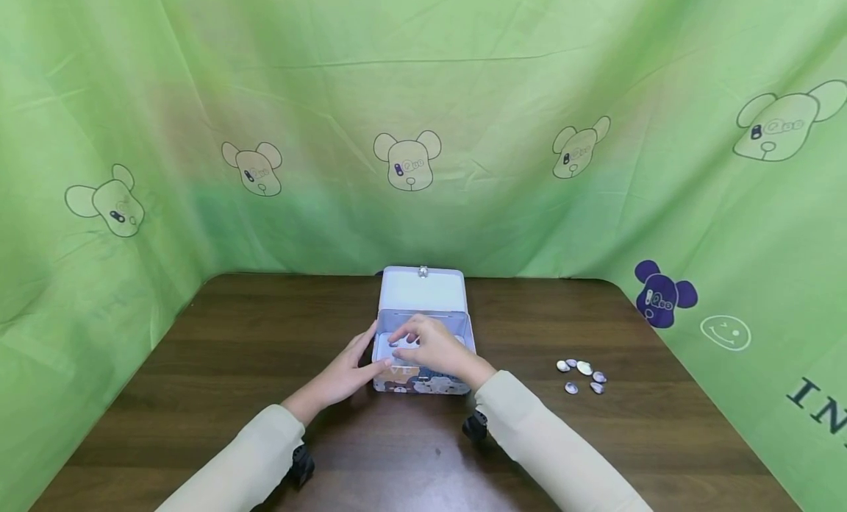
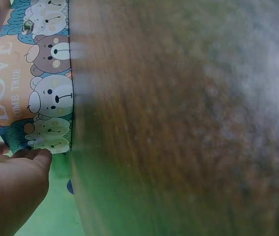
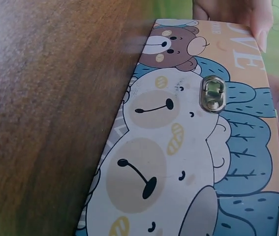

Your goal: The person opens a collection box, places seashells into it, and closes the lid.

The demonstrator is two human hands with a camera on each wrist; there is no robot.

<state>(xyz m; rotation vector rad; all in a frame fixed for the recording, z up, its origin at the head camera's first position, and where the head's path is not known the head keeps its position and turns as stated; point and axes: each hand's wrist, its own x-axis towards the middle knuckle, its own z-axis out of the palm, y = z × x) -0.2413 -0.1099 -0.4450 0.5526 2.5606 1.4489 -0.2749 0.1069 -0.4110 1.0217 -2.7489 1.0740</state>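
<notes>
A tin box [image 1: 422, 385] with cartoon bears on its front stands with its white lid [image 1: 423, 289] raised at the back. My left hand [image 1: 347, 374] grips its left side, thumb over the front rim and fingers along the side wall. Over the box's opening is my right hand [image 1: 433, 348], fingers bent down inside; thumb and forefinger are apart, with nothing visible between them. Small pale shapes [image 1: 408, 342] lie inside, partly hidden by that hand. In the right wrist view, the metal clasp plate [image 3: 213, 94] shows on the box front.
Several small white-and-purple seashells [image 1: 584, 368] lie on the brown wooden table [image 1: 265, 335], to the right of the box. A green cloth [image 1: 317, 225] with printed bear heads hangs behind and around the table.
</notes>
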